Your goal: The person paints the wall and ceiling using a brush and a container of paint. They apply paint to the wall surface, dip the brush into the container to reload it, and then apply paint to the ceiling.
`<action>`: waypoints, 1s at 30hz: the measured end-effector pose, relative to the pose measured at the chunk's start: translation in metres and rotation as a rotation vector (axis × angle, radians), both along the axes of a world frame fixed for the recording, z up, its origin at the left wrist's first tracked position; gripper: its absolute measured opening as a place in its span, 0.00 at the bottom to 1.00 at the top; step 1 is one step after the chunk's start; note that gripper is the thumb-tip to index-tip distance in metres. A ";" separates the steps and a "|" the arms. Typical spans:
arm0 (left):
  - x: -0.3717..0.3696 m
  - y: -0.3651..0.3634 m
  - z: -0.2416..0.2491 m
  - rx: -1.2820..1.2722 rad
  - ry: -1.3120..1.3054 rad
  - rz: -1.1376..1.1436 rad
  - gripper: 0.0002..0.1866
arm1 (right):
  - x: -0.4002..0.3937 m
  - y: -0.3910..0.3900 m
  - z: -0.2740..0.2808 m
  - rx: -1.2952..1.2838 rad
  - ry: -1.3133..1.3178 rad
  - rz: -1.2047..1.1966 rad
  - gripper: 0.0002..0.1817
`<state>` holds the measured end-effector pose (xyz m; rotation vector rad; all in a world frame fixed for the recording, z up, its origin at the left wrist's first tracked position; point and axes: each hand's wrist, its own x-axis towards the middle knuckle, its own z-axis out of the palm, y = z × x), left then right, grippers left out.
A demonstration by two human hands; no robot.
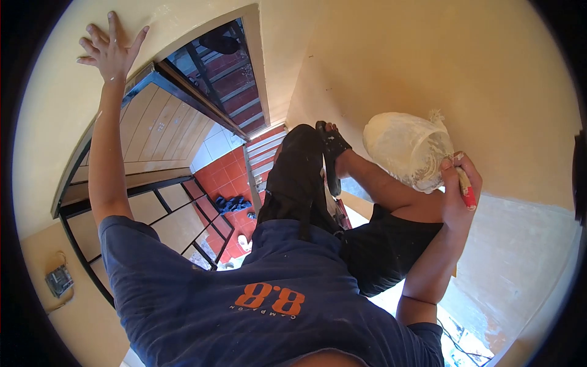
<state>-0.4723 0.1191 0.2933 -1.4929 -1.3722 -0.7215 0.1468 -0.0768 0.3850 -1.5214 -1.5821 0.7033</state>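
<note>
My left hand lies flat against the cream wall, above the door frame, fingers spread. On the other side, my right hand is closed around a paintbrush with a pale handle and a red end. Its bristle end is hidden behind my fingers, beside a white, paint-smeared container. This container has a knotted, bag-like tuft at its edge and sits over my bent right leg, overlapping the wall in this view. My fingertips are right at its rim.
A ladder stands below, near my feet. Beneath are red floor tiles with a dark blue cloth. To the left are a black metal frame and a wooden door panel. A small box hangs on the wall.
</note>
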 end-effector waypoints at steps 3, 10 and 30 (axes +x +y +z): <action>0.003 -0.002 0.003 -0.003 -0.015 0.006 0.49 | -0.006 0.001 0.006 0.009 -0.004 0.006 0.07; 0.002 0.000 -0.003 0.015 -0.020 0.073 0.49 | -0.019 -0.004 0.004 0.053 0.002 0.019 0.06; 0.037 -0.025 0.018 -0.042 0.006 0.260 0.52 | -0.001 -0.026 -0.069 0.038 0.132 0.221 0.07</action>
